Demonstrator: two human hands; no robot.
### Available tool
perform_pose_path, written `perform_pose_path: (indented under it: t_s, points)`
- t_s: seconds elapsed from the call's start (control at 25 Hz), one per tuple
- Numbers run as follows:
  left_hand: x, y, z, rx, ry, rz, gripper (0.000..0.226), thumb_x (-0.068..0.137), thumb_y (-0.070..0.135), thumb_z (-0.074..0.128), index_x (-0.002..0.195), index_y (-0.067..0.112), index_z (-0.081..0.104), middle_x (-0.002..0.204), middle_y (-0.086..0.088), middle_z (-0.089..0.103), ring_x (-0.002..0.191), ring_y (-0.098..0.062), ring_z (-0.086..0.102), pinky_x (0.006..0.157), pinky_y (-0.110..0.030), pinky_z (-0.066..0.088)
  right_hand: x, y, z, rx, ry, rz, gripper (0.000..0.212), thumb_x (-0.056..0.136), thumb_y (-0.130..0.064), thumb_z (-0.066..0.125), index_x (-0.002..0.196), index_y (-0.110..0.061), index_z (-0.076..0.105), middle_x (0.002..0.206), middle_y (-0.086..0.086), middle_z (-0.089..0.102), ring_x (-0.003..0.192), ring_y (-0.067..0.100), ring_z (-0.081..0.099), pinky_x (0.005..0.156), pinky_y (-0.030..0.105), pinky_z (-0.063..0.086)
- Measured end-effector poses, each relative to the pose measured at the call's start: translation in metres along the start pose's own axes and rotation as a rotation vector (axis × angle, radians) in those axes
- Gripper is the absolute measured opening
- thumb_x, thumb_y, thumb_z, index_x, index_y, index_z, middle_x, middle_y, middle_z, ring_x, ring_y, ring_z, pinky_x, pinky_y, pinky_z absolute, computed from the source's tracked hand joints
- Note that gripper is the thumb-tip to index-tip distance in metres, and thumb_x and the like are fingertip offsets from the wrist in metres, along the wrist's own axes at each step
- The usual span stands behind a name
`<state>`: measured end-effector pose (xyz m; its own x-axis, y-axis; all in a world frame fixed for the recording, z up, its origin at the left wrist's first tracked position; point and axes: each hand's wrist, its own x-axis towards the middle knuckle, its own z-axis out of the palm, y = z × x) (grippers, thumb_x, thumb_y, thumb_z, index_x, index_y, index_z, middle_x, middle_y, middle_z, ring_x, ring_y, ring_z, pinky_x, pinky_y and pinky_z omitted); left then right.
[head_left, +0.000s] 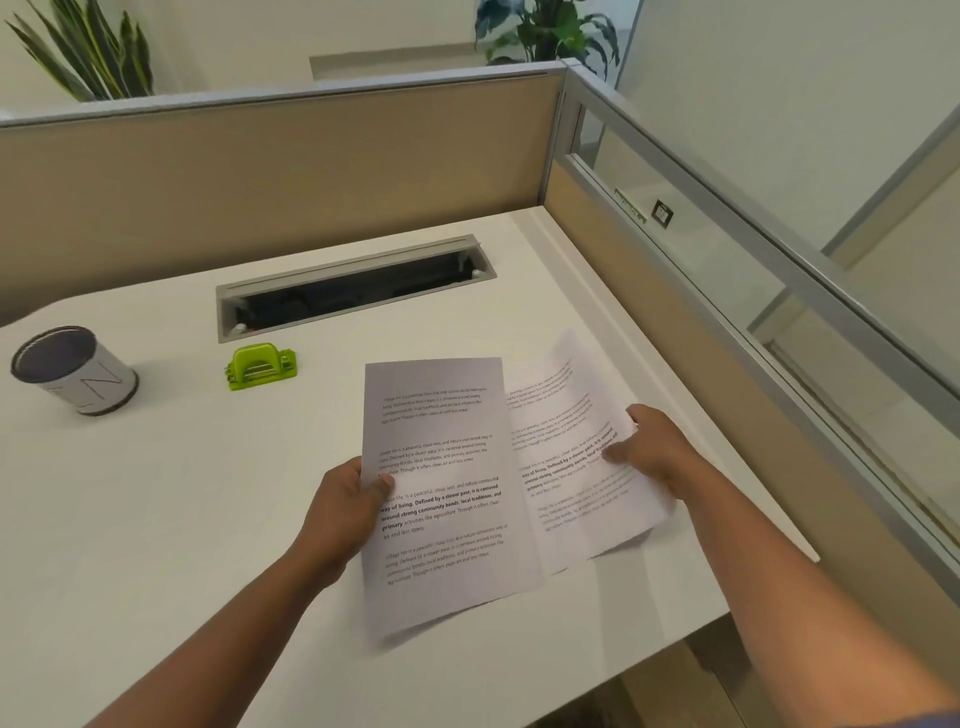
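Two hands hold paper over the white laminate desk. Our left hand, thumb on top, pinches one white printed paper sheet at its 9 o'clock edge. Our right hand pinches a second white printed sheet at 3 o'clock, both forearms angled inward.

A white, smooth tabletop carries, at its far middle, a long grey recessed cable slot with a dark opening. At the far left stands a white cylindrical cup with a dark rim. A small lime-green plastic hole punch sits just near of the slot's left end. Over the near right part are two printed white papers. The left sheet is lifted clear, while the right sheet is low, and contact with the tabletop cannot be told.
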<state>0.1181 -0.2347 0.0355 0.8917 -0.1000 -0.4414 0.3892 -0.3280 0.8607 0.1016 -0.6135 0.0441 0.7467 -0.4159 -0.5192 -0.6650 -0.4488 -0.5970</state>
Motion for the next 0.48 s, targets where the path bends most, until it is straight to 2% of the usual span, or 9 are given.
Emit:
perform_pose_path:
  t_s: [0.12, 0.2, 0.28, 0.32, 0.48]
  points:
    - [-0.007, 0.0, -0.021, 0.026, 0.049, 0.022, 0.02, 0.103, 0.012, 0.052, 0.11, 0.019, 0.069, 0.097, 0.002, 0.079, 0.083, -0.02, 0.077, 0.074, -0.037, 0.061, -0.016, -0.029, 0.011, -0.249, 0.069, -0.181, 0.032, 0.099, -0.021, 0.056, 0.13, -0.016, 0.06, 0.129, 0.007, 0.063, 0.113, 0.028, 0.06, 0.085, 0.033, 0.046]
    - [-0.01, -0.003, -0.039, 0.056, 0.09, 0.023, 0.019, 0.103, 0.013, 0.052, 0.107, 0.02, 0.07, 0.097, 0.002, 0.078, 0.084, -0.021, 0.076, 0.078, -0.042, 0.061, -0.029, -0.051, 0.018, -0.28, 0.104, -0.309, 0.028, 0.102, -0.02, 0.048, 0.124, -0.015, 0.066, 0.126, 0.007, 0.067, 0.111, 0.029, 0.062, 0.079, 0.032, 0.043]
    - [-0.015, -0.007, -0.062, 0.061, 0.146, 0.022, 0.019, 0.102, 0.014, 0.052, 0.104, 0.021, 0.07, 0.095, 0.001, 0.078, 0.084, -0.022, 0.076, 0.08, -0.045, 0.061, -0.047, -0.079, 0.023, -0.196, 0.103, -0.395, 0.024, 0.103, -0.02, 0.047, 0.104, -0.02, 0.07, 0.104, 0.002, 0.073, 0.092, 0.022, 0.065, 0.067, 0.03, 0.043]
    - [-0.018, -0.009, -0.075, 0.056, 0.179, 0.022, 0.019, 0.102, 0.014, 0.052, 0.102, 0.021, 0.07, 0.095, 0.001, 0.078, 0.083, -0.023, 0.076, 0.08, -0.045, 0.061, -0.055, -0.092, 0.024, -0.139, 0.095, -0.415, 0.023, 0.103, -0.022, 0.047, 0.1, -0.025, 0.07, 0.097, -0.002, 0.073, 0.088, 0.02, 0.066, 0.068, 0.03, 0.046]
    - [-0.032, -0.013, -0.126, 0.017, 0.299, 0.025, 0.022, 0.102, 0.01, 0.051, 0.097, 0.022, 0.069, 0.093, 0.0, 0.077, 0.083, -0.024, 0.075, 0.076, -0.041, 0.06, -0.079, -0.136, 0.031, 0.16, -0.018, -0.489, 0.021, 0.102, -0.021, 0.054, 0.109, -0.027, 0.073, 0.099, -0.005, 0.079, 0.091, 0.022, 0.075, 0.085, 0.04, 0.058]
